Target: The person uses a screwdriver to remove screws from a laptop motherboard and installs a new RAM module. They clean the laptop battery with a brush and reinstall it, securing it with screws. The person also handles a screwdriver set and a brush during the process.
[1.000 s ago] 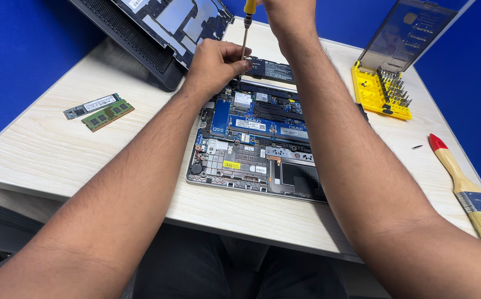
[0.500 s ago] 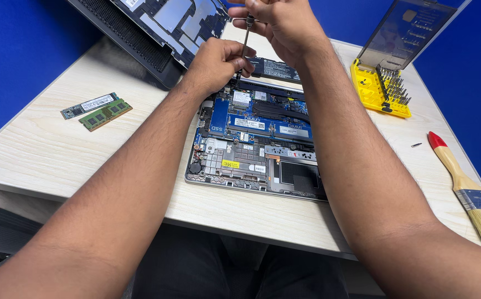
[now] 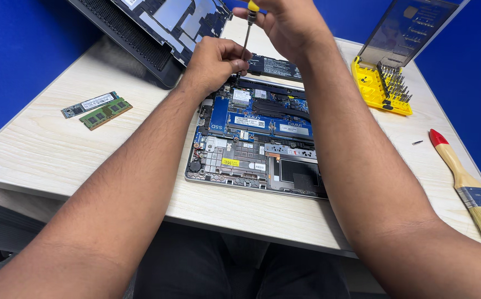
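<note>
My right hand (image 3: 290, 27) pinches screwdriver (image 3: 247, 30) handle, shaft upright, tip below my fingers at open laptop (image 3: 254, 141) far edge. Left hand (image 3: 214, 63) curled shut, steadying shaft near tip, nearer laptop.

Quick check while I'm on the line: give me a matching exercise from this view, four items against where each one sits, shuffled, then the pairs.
Items:
1. screwdriver
2. memory modules
3. paintbrush
4. yellow bit case

Places:
A. lying at the table's right edge
B. lying on the left of the table, clear of the opened laptop
C. standing open, at the far right
D. upright, gripped by the right hand, with the left hand at its shaft

Pairs: 1-D, 2-B, 3-A, 4-C
</note>
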